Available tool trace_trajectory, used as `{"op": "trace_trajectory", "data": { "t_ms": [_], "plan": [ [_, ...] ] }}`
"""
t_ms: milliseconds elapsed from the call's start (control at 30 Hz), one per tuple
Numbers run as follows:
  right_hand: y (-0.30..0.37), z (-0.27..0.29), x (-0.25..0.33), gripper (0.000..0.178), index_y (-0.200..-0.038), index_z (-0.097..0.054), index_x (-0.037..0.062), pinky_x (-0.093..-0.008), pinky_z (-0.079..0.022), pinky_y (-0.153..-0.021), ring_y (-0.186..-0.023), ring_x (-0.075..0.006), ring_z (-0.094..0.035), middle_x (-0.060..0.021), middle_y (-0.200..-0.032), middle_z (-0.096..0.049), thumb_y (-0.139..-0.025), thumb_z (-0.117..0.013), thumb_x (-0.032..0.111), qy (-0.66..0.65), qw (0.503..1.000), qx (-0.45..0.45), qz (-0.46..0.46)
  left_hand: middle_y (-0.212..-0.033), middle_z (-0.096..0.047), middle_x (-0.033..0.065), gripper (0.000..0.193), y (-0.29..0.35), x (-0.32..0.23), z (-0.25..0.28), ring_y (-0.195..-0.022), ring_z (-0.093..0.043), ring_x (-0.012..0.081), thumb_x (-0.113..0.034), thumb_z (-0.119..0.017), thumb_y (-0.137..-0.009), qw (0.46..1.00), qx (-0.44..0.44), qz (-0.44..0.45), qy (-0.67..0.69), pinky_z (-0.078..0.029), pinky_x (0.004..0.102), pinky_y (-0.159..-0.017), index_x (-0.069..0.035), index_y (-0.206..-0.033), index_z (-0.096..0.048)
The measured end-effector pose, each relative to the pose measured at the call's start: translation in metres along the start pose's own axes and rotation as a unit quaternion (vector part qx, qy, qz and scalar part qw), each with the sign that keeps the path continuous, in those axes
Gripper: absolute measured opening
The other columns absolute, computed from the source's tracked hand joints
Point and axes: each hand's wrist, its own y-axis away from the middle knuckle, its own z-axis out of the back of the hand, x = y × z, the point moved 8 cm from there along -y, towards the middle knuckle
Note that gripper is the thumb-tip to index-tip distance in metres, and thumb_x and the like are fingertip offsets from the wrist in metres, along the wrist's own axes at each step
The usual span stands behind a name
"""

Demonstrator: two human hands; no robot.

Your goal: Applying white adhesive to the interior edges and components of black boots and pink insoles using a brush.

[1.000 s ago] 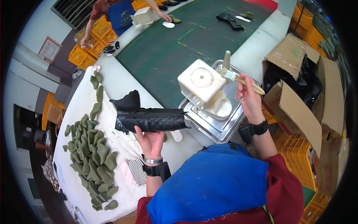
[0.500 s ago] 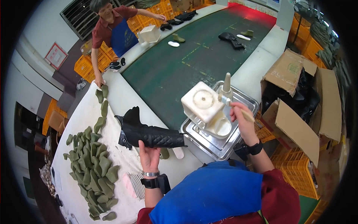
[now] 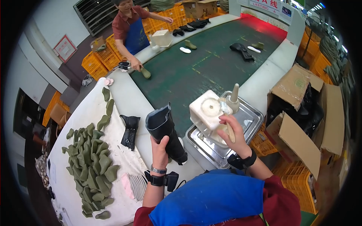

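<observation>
My left hand (image 3: 160,152) is closed around a black boot upper (image 3: 166,132). The upper is tilted, its open grey-lined top pointing away and up to the left. My right hand (image 3: 238,133) grips the wooden handle of a brush (image 3: 230,132). The brush's bristles are beside a white box-shaped container (image 3: 205,107), close to its top. That container stands on a shiny metal tray (image 3: 196,145), along with a cone-topped bottle (image 3: 234,98). Left of the held upper, another black boot upper (image 3: 130,132) with buckles lies on the table.
Several green shoe lasts (image 3: 90,165) are heaped on the white-covered table (image 3: 124,180). A green conveyor belt (image 3: 181,83) carries lasts, white insoles and a black upper (image 3: 242,52). Across it stands a co-worker (image 3: 130,28). An open cardboard box (image 3: 298,139) is at right.
My left hand has turned the upper from lying sideways to tilted upright. My right hand has drawn slightly nearer the container's front. The co-worker's hand has moved a green last onto the belt.
</observation>
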Motion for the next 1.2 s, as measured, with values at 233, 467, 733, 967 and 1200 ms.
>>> {"op": "trace_trajectory", "data": {
  "t_ms": [233,467,733,967,1200],
  "plan": [
    [0.017,-0.047,0.027,0.062,-0.104,-0.048,0.0100,-0.0376,-0.044,-0.080,-0.094,-0.0324,-0.053,-0.0156,-0.105,-0.049,-0.056,-0.083,0.027,0.067,0.986,0.102,0.112,-0.119,-0.046,0.0099,0.047,-0.011,0.032,-0.029,-0.108,-0.046,0.0179,-0.022,-0.061,-0.085,0.992,-0.051,0.069,0.090,-0.039,0.0313,-0.093,-0.003,-0.118,-0.034],
    [0.021,-0.051,0.009,0.054,-0.099,-0.048,0.0084,-0.0382,-0.044,-0.079,-0.093,-0.0353,-0.052,-0.0190,-0.103,-0.047,-0.058,-0.081,0.017,0.075,0.993,0.059,0.073,-0.119,-0.044,0.0116,0.065,-0.014,0.028,-0.068,-0.109,-0.044,0.0173,-0.020,-0.063,-0.084,0.998,-0.036,0.055,0.023,-0.035,0.0286,-0.094,0.001,-0.127,-0.019],
    [0.015,-0.050,0.007,0.050,-0.096,-0.044,0.0080,-0.0348,-0.042,-0.082,-0.097,-0.0284,-0.049,-0.0148,-0.106,-0.044,-0.060,-0.080,0.010,0.075,0.995,0.046,0.051,-0.123,-0.041,0.0140,0.060,-0.015,0.014,-0.085,-0.114,-0.042,0.0202,-0.005,-0.061,-0.081,0.999,0.009,0.025,-0.032,-0.034,0.0329,-0.097,-0.006,-0.126,-0.022],
    [0.012,-0.028,-0.030,0.036,-0.100,-0.040,0.0090,-0.0270,-0.044,-0.079,-0.097,-0.0143,-0.049,-0.0080,-0.114,-0.042,-0.075,-0.065,-0.001,-0.181,0.976,0.007,-0.121,-0.119,-0.048,0.0070,0.048,-0.020,-0.013,-0.060,-0.113,-0.044,0.0177,0.000,-0.063,-0.076,0.981,0.068,0.020,-0.180,-0.035,0.0302,-0.096,-0.006,-0.119,-0.043],
    [0.005,0.010,-0.029,0.035,-0.101,-0.041,0.0102,-0.0280,-0.044,-0.084,-0.104,-0.0195,-0.049,-0.0079,-0.116,-0.041,-0.076,-0.059,-0.007,-0.351,0.918,-0.070,-0.170,-0.121,-0.045,0.0180,0.075,-0.079,-0.039,0.191,-0.115,-0.039,0.0321,-0.012,-0.075,-0.063,0.759,-0.180,-0.052,-0.624,-0.032,0.0419,-0.098,-0.001,-0.125,-0.036]
  ]
}}
